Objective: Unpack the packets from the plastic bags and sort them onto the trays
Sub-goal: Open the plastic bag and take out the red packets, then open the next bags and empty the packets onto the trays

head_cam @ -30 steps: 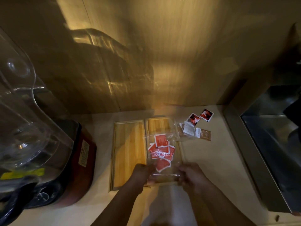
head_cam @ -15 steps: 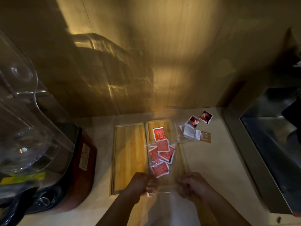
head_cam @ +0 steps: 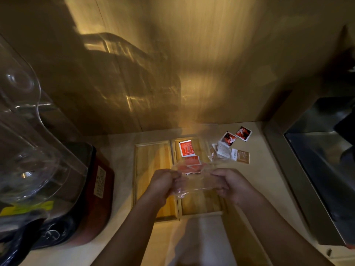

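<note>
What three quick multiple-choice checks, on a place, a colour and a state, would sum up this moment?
1. Where does the top red packet lie?
A. right tray
B. left tray
C. sink

2. What colour is the packet nearest the sink?
A. red
B. brown
C. blue

3. How is the bag held?
A. lying free
B. one hand
C. both hands

A: it rests on the right tray's far end.
B: it is brown with a white edge.
C: left hand and right hand each grip a side.
</note>
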`<state>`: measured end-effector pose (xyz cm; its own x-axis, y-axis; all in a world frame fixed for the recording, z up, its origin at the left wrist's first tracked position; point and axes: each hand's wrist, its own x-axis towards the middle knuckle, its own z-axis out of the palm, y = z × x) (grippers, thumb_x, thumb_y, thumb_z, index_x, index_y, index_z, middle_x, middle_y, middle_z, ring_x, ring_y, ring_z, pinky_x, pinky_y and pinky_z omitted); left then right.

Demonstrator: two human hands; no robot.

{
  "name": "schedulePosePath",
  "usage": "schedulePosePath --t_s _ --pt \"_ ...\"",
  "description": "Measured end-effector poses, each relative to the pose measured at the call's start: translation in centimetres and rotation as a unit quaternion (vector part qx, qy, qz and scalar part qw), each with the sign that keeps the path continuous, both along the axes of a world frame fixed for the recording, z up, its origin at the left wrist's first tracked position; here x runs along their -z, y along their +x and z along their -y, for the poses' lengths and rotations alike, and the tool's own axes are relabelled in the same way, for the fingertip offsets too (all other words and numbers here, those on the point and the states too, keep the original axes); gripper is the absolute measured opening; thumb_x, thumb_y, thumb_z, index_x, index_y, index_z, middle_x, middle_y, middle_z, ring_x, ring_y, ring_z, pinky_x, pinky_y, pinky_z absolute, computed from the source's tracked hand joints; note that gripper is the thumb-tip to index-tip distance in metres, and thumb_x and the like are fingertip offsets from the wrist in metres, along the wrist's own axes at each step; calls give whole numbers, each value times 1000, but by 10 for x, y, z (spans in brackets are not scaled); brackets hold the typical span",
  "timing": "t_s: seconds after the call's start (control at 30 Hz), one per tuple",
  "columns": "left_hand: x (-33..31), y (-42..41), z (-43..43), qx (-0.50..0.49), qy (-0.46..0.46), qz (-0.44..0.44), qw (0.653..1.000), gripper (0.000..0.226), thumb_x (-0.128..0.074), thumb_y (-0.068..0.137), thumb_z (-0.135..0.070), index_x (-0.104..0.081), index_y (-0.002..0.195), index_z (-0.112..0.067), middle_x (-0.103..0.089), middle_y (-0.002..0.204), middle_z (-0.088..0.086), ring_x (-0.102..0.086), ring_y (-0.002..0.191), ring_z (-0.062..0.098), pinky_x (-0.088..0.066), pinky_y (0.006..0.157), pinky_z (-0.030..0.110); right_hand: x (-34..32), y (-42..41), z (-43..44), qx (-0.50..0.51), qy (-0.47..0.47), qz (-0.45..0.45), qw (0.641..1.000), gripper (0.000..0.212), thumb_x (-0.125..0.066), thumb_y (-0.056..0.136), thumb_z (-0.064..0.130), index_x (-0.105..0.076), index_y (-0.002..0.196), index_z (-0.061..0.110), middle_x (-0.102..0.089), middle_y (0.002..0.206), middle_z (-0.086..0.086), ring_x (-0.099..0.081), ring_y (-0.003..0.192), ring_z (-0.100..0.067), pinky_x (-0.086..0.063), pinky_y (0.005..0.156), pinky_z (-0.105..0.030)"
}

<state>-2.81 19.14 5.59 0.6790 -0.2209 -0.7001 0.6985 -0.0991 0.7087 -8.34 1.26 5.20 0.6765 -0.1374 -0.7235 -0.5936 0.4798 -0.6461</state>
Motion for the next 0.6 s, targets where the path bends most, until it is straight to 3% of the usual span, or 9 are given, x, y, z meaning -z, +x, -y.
schedulePosePath --t_s 0.07,0.2,0.33,0.47,0.6 --pt "-7 -3 -4 0 -23 -28 999 16 -54 87 -7 -66 91 1 -66 63 8 -61 52 16 -48 50 26 -4 -6 4 -20 13 -18 1000 22 -51 81 5 -60 62 8 -44 35 1 -37 25 -7 -24 29 -12" --pt "-16 -16 -9 11 -73 -96 993 35 -47 91 -12 -53 57 -11 -47 40 -5 -40 31 6 -36 31 15 -7 -23 12 -48 34 -50 997 31 -48 82 10 -44 52 13 -42 32 2 -29 23 -7 -21 30 -14" --pt "-20 -32 -14 29 -85 -129 988 38 -42 93 -11 -46 56 -14 -32 41 -5 -38 27 6 -26 32 14 -10 -37 16 -50 40 -61 996 38 -49 85 14 -45 48 12 -42 28 1 -30 20 -8 -20 30 -11" --pt "-31 -42 -10 41 -102 -126 986 40 -39 95 -8 -42 55 -11 -36 36 -3 -43 23 8 -31 27 10 -16 -46 17 -52 0 -52 997 32 -53 83 13 -48 52 11 -42 28 -1 -30 21 -9 -20 30 -10" --pt "-47 -48 0 92 -61 -35 993 34 -48 92 -8 -46 58 -12 -42 42 0 -47 29 10 -38 32 13 -36 -53 26 -23 -51 42 998 23 -55 84 5 -58 61 3 -49 38 -4 -42 26 -11 -30 27 -14"
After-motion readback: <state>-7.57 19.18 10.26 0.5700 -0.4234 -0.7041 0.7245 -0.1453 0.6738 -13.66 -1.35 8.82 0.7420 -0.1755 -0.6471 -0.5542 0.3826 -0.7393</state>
